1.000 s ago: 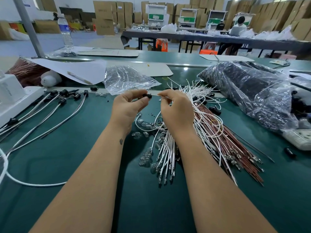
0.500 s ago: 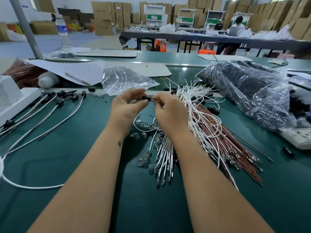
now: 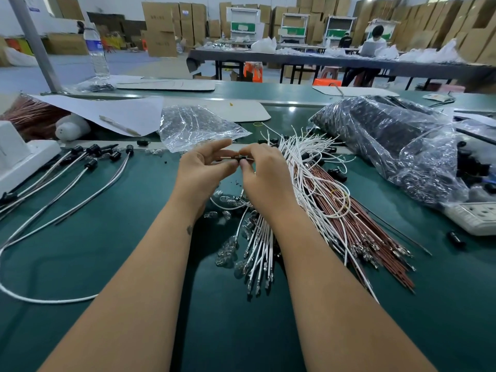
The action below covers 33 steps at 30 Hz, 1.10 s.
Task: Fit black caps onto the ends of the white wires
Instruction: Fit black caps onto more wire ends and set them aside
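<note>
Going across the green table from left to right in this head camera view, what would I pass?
White box → finished capped wires → left hand → black cap → right hand → white wires → big bag of black caps → power strip.

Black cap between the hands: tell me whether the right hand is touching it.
Touching. The head view shows the right hand's fingertips pinching one end of the black cap, while the left hand holds the other end.

A green bench point(image 3: 120, 237) carries white wires point(image 3: 308, 167), capped wires point(image 3: 80, 173); plastic bags point(image 3: 389, 146).
</note>
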Available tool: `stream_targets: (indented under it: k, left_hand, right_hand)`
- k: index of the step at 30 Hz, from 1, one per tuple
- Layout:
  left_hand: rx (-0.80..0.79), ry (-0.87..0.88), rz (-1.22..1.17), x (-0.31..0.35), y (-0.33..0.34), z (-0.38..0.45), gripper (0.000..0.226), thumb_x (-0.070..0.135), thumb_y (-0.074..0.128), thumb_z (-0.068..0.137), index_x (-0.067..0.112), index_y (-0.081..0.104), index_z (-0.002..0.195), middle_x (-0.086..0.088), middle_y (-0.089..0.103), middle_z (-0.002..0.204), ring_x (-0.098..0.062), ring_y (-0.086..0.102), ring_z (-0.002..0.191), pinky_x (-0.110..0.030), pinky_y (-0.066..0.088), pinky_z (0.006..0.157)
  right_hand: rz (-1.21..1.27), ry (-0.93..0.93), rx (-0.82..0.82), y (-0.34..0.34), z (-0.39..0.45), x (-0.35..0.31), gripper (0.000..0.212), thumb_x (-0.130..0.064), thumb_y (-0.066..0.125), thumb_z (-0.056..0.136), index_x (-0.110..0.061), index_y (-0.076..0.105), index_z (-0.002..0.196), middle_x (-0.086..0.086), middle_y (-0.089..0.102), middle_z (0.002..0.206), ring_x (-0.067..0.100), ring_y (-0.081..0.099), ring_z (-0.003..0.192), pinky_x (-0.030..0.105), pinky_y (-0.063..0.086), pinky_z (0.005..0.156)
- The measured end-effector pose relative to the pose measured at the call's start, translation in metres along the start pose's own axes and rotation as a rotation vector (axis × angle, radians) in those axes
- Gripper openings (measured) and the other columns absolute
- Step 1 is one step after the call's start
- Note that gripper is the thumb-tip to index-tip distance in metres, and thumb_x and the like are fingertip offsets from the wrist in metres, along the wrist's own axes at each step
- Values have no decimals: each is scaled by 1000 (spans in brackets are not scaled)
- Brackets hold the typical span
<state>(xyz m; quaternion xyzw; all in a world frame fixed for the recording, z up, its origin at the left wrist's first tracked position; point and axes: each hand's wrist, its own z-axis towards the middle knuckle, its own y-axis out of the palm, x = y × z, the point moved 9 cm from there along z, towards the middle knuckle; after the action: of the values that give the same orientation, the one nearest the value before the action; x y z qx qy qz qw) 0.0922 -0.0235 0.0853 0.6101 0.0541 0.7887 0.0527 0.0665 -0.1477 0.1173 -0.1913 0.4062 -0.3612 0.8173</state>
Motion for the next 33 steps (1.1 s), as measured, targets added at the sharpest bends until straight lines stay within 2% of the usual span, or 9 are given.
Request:
stream_targets:
  k: [7, 11, 14, 16, 19, 21, 25, 29, 33]
  left_hand:
    - [81, 77, 82, 2, -6, 2, 26, -7, 64, 85, 17, 68, 95, 0, 73, 84, -12, 71, 78, -18, 55, 73]
    - [361, 120, 181, 6, -47, 7, 28, -2, 65, 86, 26, 68, 82, -3, 71, 81, -10, 65, 71, -20, 54, 71]
    - [627, 47, 344, 5, -90, 1, 18, 7, 64, 87, 24, 71, 88, -4, 72, 92, -18, 67, 87, -31, 54, 87]
    - [676, 3, 543, 8, -95, -3, 21, 11, 61, 86, 24, 72, 98, 1, 67, 97, -26, 59, 108, -37, 47, 96]
    - [584, 207, 919, 33, -62, -9, 32, 12, 59, 85, 30, 68, 109, 8, 60, 122, -29, 38, 124, -46, 29, 103]
    - [341, 424, 953, 44, -20, -9, 32, 13, 61, 88, 24, 67, 117, 7, 60, 126, -26, 40, 125, -45, 28, 106]
    - [62, 539, 949, 42, 20, -13, 28, 3, 57, 91, 16, 72, 110, -5, 73, 96, -29, 58, 103, -45, 44, 94]
    - [204, 476, 981, 40, -6, -9, 21, 7, 58, 90, 15, 75, 82, 1, 71, 78, -27, 60, 93, -44, 42, 93]
    - [462, 241, 1094, 32, -46, -7, 26, 9, 48, 93, 19, 73, 92, -4, 69, 88, -26, 50, 100, -37, 24, 88]
  right_hand:
    - [-119, -9, 20, -4, 0, -3, 16, -10, 51, 96, -9, 63, 106, 6, 64, 100, 22, 53, 96, 33, 39, 84]
    - [-358, 121, 124, -24, 0, 14, 19, -1, 48, 93, -11, 56, 107, 4, 64, 96, 23, 57, 89, 33, 44, 80]
    - [-387, 218, 135, -33, -1, 24, 27, 4, 47, 88, -10, 54, 110, 6, 63, 103, 25, 57, 95, 35, 46, 82]
    - [-389, 210, 119, -31, -1, 23, 28, 5, 46, 87, -9, 53, 110, 7, 62, 104, 25, 56, 95, 34, 46, 81]
    - [-360, 128, 89, -22, 1, 14, 23, 2, 49, 91, -9, 55, 110, 6, 63, 101, 22, 56, 94, 33, 47, 82]
    - [-284, 48, 51, -15, 2, 4, 19, 0, 49, 93, -10, 57, 106, 5, 63, 97, 21, 56, 90, 32, 45, 75]
    - [-197, -94, 31, -9, -1, -16, 13, -5, 48, 96, -10, 58, 103, 5, 62, 97, 20, 53, 87, 28, 33, 67]
    - [-301, -25, 64, -13, 1, -2, 17, -1, 51, 93, -13, 58, 103, 1, 62, 90, 18, 53, 79, 29, 37, 64]
    - [-349, 105, 95, -20, 1, 15, 18, 2, 51, 92, -13, 57, 100, 1, 64, 84, 19, 57, 75, 29, 38, 62]
